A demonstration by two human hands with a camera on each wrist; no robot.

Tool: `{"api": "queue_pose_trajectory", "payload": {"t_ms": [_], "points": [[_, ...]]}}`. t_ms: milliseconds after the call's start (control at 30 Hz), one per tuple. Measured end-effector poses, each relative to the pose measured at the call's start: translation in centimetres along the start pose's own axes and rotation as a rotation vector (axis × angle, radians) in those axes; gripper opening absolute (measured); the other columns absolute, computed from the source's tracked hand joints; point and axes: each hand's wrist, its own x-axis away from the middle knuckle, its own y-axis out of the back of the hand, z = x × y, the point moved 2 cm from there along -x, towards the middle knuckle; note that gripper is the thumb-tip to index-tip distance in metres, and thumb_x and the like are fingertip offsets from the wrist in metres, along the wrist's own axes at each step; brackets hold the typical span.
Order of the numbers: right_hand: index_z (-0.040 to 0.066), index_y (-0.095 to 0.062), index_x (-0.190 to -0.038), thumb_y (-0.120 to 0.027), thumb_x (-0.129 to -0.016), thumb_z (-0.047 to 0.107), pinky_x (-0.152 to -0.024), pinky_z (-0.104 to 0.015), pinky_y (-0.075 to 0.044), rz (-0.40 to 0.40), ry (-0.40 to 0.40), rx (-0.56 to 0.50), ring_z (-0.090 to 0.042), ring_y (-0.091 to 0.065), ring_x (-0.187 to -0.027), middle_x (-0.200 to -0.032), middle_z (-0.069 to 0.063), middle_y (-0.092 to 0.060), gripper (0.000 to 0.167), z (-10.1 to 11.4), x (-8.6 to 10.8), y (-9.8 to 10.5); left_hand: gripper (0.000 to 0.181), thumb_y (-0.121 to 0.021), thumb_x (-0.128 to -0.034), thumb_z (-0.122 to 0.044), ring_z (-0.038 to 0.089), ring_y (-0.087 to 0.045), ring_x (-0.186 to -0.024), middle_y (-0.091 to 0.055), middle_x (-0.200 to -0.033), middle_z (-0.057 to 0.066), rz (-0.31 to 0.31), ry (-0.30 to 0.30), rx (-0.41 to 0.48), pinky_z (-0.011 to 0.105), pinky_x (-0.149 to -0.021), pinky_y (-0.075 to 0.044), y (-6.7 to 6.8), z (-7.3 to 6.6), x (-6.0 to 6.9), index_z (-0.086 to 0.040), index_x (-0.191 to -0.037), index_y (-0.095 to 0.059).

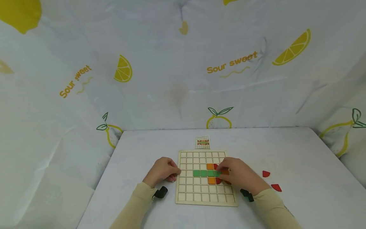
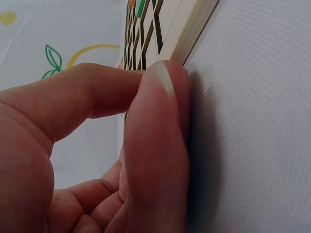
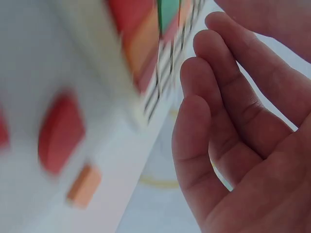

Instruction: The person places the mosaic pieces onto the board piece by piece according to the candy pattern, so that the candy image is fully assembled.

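A wooden grid board (image 1: 194, 197) lies flat on the table. Green square tiles (image 1: 203, 173) form a row across it, with orange tiles (image 1: 211, 180) and red rounded pieces (image 1: 218, 181) above and below. At the board's left edge, my left hand (image 1: 163, 171) pinches the rim between thumb (image 2: 158, 141) and index finger. My right hand (image 1: 238, 173) is over the right part of the board, fingertips at the row's right-end green tile. Its other fingers (image 3: 218, 97) curve loosely; thumb and index tips are out of the right wrist view, so a grip cannot be told.
Two loose red pieces, one upper (image 1: 266, 174) and one lower (image 1: 276, 187), lie right of the board. An orange piece (image 3: 85, 187) rests on the table in the right wrist view. Behind the board is a small printed pattern card (image 1: 202, 142). A lemon-printed cloth (image 1: 177, 95) hangs at the back.
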Motion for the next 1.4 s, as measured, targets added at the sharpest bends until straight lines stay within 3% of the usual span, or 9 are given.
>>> {"api": "queue_pose_trajectory", "payload": {"t_ms": [167, 300, 467, 633, 867, 1400], "points": [[0.021, -0.08, -0.108, -0.083, -0.095, 0.021, -0.084, -0.036, -0.06, -0.031, -0.103, -0.072, -0.017, -0.064, -0.094, -0.105, 0.005, -0.071, 0.013, -2.7, 0.3, 2.5, 0.017, -0.084, -0.0887, -0.017, 0.011, -0.067, -0.057, -0.074, -0.071, 0.005, -0.002, 0.001, -0.004, 0.024, -0.054, -0.058, 0.1, -0.1, -0.1, -0.007, -0.093, -0.071], [0.016, -0.08, -0.113, -0.085, -0.094, 0.023, -0.082, -0.036, -0.059, -0.077, -0.115, -0.023, -0.02, -0.063, -0.098, -0.106, 0.001, -0.072, 0.021, -4.7, 0.6, 3.9, 0.017, -0.084, -0.0887, -0.018, 0.012, -0.068, -0.057, -0.074, -0.071, 0.005, -0.005, 0.003, -0.004, 0.024, -0.054, -0.058, 0.2, 0.0, -0.2, -0.008, -0.094, -0.071], [0.011, -0.08, -0.115, -0.085, -0.094, 0.027, -0.079, -0.035, -0.057, -0.111, -0.165, -0.009, -0.023, -0.063, -0.099, -0.107, -0.003, -0.073, 0.027, -6.8, 1.0, 4.6, 0.018, -0.084, -0.0887, -0.018, 0.012, -0.068, -0.056, -0.074, -0.071, 0.005, -0.006, -0.003, 0.004, 0.025, -0.054, -0.058, 0.2, 0.1, -0.4, -0.007, -0.094, -0.071], [0.008, -0.079, -0.117, -0.083, -0.094, 0.023, -0.086, -0.042, -0.06, -0.1, -0.201, -0.006, -0.025, -0.063, -0.099, -0.109, -0.007, -0.073, 0.028, -8.2, 1.2, 4.6, 0.018, -0.084, -0.0887, -0.018, 0.011, -0.069, -0.057, -0.074, -0.071, 0.004, -0.007, 0.001, 0.004, 0.024, -0.054, -0.058, 0.2, 0.2, -0.3, -0.007, -0.094, -0.071], [0.008, -0.079, -0.118, -0.083, -0.094, 0.022, -0.094, -0.05, -0.06, -0.072, -0.217, -0.041, -0.024, -0.064, -0.103, -0.111, -0.005, -0.075, 0.027, -8.9, 1.4, 4.2, 0.017, -0.085, -0.0891, -0.018, 0.011, -0.068, -0.056, -0.073, -0.071, 0.004, -0.003, -0.008, -0.002, 0.024, -0.054, -0.058, 0.0, 0.0, -0.1, -0.007, -0.093, -0.072], [0.01, -0.08, -0.11, -0.082, -0.094, 0.018, -0.089, -0.044, -0.06, -0.065, -0.195, -0.013, -0.021, -0.064, -0.097, -0.104, -0.001, -0.074, 0.018, -9.1, 1.1, 3.8, 0.017, -0.084, -0.0885, -0.017, 0.01, -0.068, -0.056, -0.073, -0.071, 0.004, -0.002, -0.011, -0.007, 0.024, -0.055, -0.059, 0.0, -0.2, 0.1, -0.007, -0.093, -0.071]]}}
